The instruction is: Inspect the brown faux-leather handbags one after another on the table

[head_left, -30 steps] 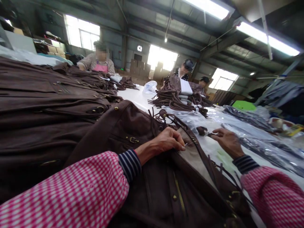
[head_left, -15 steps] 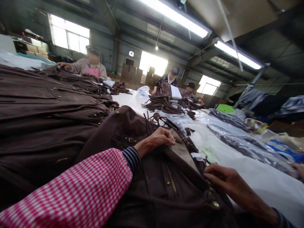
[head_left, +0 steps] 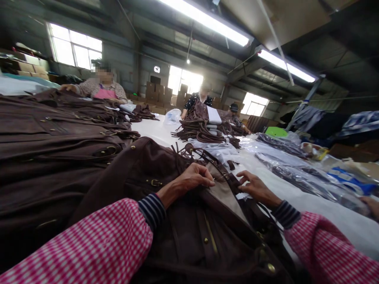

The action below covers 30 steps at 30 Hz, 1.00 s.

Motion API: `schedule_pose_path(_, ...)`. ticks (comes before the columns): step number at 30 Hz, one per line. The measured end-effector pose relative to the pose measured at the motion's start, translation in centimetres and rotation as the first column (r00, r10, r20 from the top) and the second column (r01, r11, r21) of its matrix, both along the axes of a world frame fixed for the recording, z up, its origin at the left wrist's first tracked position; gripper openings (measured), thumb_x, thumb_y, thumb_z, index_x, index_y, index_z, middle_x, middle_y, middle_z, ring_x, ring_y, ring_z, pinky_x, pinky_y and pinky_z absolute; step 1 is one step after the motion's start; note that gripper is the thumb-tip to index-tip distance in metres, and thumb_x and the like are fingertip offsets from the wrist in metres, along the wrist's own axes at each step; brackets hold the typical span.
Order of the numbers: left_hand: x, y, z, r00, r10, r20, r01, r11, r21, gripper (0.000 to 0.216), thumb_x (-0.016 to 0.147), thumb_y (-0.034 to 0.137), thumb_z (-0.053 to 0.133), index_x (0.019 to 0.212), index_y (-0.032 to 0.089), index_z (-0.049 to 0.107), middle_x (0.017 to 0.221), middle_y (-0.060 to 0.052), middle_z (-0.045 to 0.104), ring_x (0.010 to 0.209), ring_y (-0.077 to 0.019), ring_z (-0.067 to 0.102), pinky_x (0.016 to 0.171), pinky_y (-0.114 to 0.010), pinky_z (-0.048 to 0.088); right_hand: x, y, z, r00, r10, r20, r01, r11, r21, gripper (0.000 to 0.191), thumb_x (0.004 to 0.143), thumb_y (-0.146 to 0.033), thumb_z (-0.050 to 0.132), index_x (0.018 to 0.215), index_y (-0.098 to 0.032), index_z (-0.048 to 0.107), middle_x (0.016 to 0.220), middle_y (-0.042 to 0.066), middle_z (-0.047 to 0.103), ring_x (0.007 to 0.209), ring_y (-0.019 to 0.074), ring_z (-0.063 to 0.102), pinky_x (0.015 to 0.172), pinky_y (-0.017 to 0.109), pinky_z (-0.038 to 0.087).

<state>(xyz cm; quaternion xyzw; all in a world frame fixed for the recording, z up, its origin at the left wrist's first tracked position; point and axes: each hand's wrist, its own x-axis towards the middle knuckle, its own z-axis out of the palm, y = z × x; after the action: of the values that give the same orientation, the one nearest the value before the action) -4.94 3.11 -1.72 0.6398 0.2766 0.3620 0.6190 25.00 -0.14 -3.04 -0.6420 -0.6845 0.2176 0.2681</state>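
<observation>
Brown leather makes up the bag (head_left: 189,225) lying in front of the person on the white table (head_left: 151,129), its edge parted over a tan lining (head_left: 229,197). The left hand (head_left: 191,181) rests over that edge, thumb and forefinger pinched together on a thin strand (head_left: 220,177) above the lining. The right hand (head_left: 256,188) is on the far side of the lining, fingers parted, beside a dark strap (head_left: 233,182) and just above a white tag (head_left: 243,195); whether it touches either, I cannot tell. A brass buckle (head_left: 155,182) and a zip (head_left: 211,234) show on the bag.

More brown leather (head_left: 44,138) is heaped to the left. Beyond stands a stack (head_left: 199,128) of brown goods with straps, and plastic-wrapped items (head_left: 299,177) lie to the right. One co-worker wears a pink apron (head_left: 106,93); another wears a dotted top (head_left: 192,99).
</observation>
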Motion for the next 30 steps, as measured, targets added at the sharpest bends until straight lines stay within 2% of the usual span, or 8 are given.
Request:
schedule_pose_path(3,0.0,0.0,0.0,1.000,-0.009,-0.003,0.009,1.000,-0.013,0.020,0.055,0.025,0.085,0.061,0.013,0.071,0.061,-0.001,0.064,0.058,-0.0100,0.052,0.055,-0.022,0.036,0.8,-1.0,0.5,0.944,-0.019,-0.330,0.012,1.000,-0.021,0.051,0.075,-0.035,0.074,0.119,-0.022,0.053,0.086,0.001,0.071,0.074,0.0212,0.068,0.066,0.034,0.050)
schedule_pose_path(7,0.0,-0.1,0.2,1.000,-0.010,-0.007,0.010,1.000,-0.014,0.020,0.057,0.025,0.085,0.060,0.013,0.070,0.058,0.001,0.062,0.056,-0.0088,0.050,0.054,-0.022,0.035,0.9,-2.6,1.3,0.879,-0.013,-0.476,-0.033,0.995,-0.089,0.055,0.076,-0.041,0.079,0.120,-0.025,0.049,0.093,0.003,0.074,0.080,0.0236,0.071,0.069,0.036,0.053)
schedule_pose_path(9,0.0,-0.1,0.3,1.000,-0.012,-0.009,0.012,1.000,-0.009,0.020,0.057,0.025,0.085,0.060,0.013,0.070,0.058,0.001,0.062,0.055,-0.0083,0.049,0.053,-0.022,0.034,0.5,-3.1,1.2,0.917,0.044,-0.396,-0.084,0.993,-0.084,0.045,0.079,-0.041,0.075,0.114,-0.024,0.052,0.097,0.004,0.073,0.083,0.0233,0.070,0.070,0.035,0.053)
schedule_pose_path(12,0.0,-0.1,0.3,1.000,-0.012,-0.012,0.012,1.000,0.002,0.019,0.056,0.025,0.085,0.061,0.012,0.071,0.060,0.000,0.063,0.055,-0.0086,0.050,0.054,-0.022,0.035,-0.5,-3.7,0.8,0.989,0.138,-0.052,-0.140,0.990,-0.034,0.024,0.082,-0.036,0.069,0.100,-0.022,0.063,0.099,0.005,0.069,0.087,0.0228,0.065,0.075,0.036,0.050)
schedule_pose_path(15,0.0,0.0,0.3,1.000,-0.004,-0.024,0.004,1.000,0.019,0.021,0.055,0.026,0.086,0.062,0.012,0.072,0.061,-0.001,0.065,0.057,-0.0096,0.053,0.054,-0.022,0.037,-1.4,-4.0,1.0,0.963,0.125,0.239,-0.152,0.983,0.101,0.013,0.083,-0.033,0.066,0.089,-0.022,0.068,0.098,0.005,0.065,0.093,0.0245,0.060,0.083,0.040,0.046)
schedule_pose_path(18,0.1,0.1,0.2,1.000,0.000,-0.030,0.001,0.999,0.037,0.023,0.055,0.027,0.087,0.062,0.013,0.071,0.062,-0.002,0.066,0.058,-0.0107,0.054,0.056,-0.023,0.039,-2.1,-3.8,1.6,0.953,0.074,0.294,-0.132,0.974,0.183,0.011,0.082,-0.031,0.064,0.077,-0.022,0.066,0.085,0.003,0.063,0.088,0.0232,0.059,0.080,0.038,0.044)
schedule_pose_path(24,0.2,0.2,-0.1,1.000,-0.013,-0.021,0.014,0.999,0.041,0.023,0.055,0.029,0.086,0.062,0.013,0.071,0.061,-0.001,0.065,0.056,-0.0102,0.052,0.055,-0.023,0.037,-2.7,-3.5,2.3,0.978,-0.034,-0.207,0.035,0.999,0.000,0.021,0.074,-0.036,0.071,0.071,-0.020,0.058,0.062,-0.003,0.058,0.054,0.0123,0.048,0.050,0.026,0.034)
schedule_pose_path(30,0.6,0.3,0.0,0.993,-0.009,-0.116,0.024,0.991,0.132,0.018,0.057,0.027,0.082,0.062,0.013,0.073,0.059,0.000,0.063,0.057,-0.0102,0.049,0.054,-0.023,0.033,-2.3,-4.3,1.8,0.828,-0.073,-0.556,0.002,0.992,-0.128,0.033,0.069,-0.028,0.081,0.099,-0.020,0.068,0.090,0.004,0.076,0.075,0.0179,0.068,0.064,0.028,0.050)
